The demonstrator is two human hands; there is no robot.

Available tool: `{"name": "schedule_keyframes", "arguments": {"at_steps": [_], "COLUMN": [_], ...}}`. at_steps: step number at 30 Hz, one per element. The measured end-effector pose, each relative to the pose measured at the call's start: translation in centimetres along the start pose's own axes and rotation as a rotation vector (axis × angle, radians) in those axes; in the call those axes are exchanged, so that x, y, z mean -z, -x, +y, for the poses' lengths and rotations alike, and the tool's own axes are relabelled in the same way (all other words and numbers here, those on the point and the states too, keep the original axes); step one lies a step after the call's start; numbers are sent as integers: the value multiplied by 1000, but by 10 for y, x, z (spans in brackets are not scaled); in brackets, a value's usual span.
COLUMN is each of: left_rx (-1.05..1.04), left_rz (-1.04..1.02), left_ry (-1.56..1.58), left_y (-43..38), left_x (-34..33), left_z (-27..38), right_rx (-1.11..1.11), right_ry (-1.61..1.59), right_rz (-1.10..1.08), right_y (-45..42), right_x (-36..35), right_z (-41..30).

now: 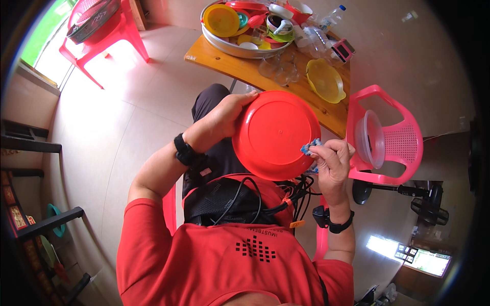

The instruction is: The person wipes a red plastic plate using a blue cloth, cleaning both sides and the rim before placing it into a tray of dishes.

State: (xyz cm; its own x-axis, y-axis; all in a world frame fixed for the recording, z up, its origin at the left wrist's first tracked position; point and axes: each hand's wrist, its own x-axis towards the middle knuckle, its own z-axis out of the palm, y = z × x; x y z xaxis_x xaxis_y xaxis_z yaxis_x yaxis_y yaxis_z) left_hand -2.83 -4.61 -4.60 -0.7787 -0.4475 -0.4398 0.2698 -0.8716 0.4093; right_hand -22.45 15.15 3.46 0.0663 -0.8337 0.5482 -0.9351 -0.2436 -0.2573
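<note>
A round red plastic plate or shallow bowl (277,134) is held above my lap, its underside facing up at me. My left hand (229,113) grips its left rim, thumb on top and the fingers hidden beneath. Between the fingertips of my right hand (334,164) is a bunched blue-and-white cloth (311,147), pressed against the plate's right edge. Part of the cloth hangs below the rim. Both wrists wear black bands.
On a wooden table (214,61) ahead stands a metal basin (237,50) heaped with colourful dishes. Clear glasses (285,72), a yellow scalloped dish (325,80), a phone (343,50) and plastic bottles (317,40) lie beside it. A pink chair (405,141) at right bears a clear plastic bowl (374,139).
</note>
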Motion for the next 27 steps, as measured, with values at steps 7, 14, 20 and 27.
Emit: {"name": "schedule_keyframes", "arguments": {"at_steps": [7, 14, 20, 27], "left_rx": [18, 21, 23, 3], "left_rz": [27, 50, 70, 93], "left_ry": [15, 43, 57, 65], "left_y": [-2, -5, -7, -9], "left_x": [2, 5, 6, 8], "left_z": [1, 1, 1, -2], "right_rx": [86, 171, 208, 245], "right_ry": [23, 52, 34, -7], "right_rz": [-9, 3, -32, -123], "right_y": [6, 5, 5, 5], "right_x": [-2, -7, -10, -16], "right_z": [-1, -4, -9, -12]}}
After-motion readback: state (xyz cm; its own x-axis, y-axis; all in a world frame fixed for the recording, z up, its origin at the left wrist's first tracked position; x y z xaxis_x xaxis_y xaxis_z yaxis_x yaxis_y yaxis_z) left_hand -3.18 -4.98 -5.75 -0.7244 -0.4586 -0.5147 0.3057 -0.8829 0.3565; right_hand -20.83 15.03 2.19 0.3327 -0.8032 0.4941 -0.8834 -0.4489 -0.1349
